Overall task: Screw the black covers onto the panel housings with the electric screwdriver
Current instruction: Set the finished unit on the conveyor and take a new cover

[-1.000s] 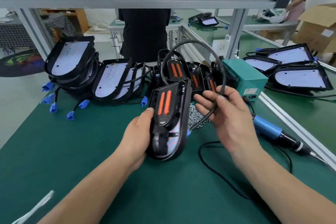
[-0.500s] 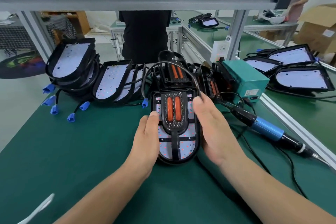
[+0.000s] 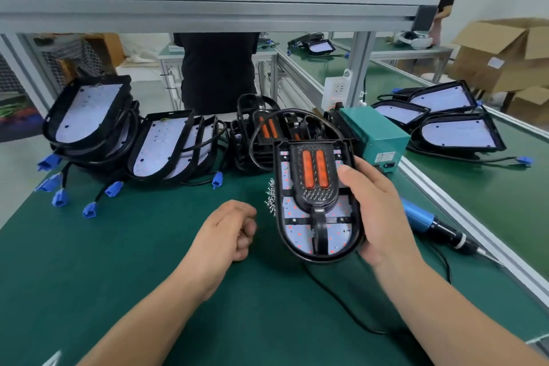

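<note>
My right hand (image 3: pixel 377 211) grips a black panel housing (image 3: pixel 297 236) by its right rim, thumb on top, and holds it tilted just above the green mat. A black cover (image 3: pixel 316 197) with two orange strips sits on its white LED board. The housing's black cable (image 3: pixel 257 140) loops up behind it. My left hand (image 3: pixel 225 232) hovers left of the housing with fingers curled in a loose fist, touching nothing I can see. A small pile of screws (image 3: pixel 270 196) lies by the housing's left edge. The blue electric screwdriver (image 3: pixel 421 218) lies on the mat at the right, untouched.
Stacks of housings with blue connectors lean at the back left (image 3: pixel 89 110) and centre (image 3: pixel 169 145). A green power box (image 3: pixel 374 134) stands behind the held housing. An aluminium rail (image 3: pixel 475 232) bounds the mat on the right. A person in black (image 3: pixel 218 68) stands beyond the bench.
My left hand let go of the housing and curled up to its left. My right hand shifted the housing to the right and lifted it off the mat.
</note>
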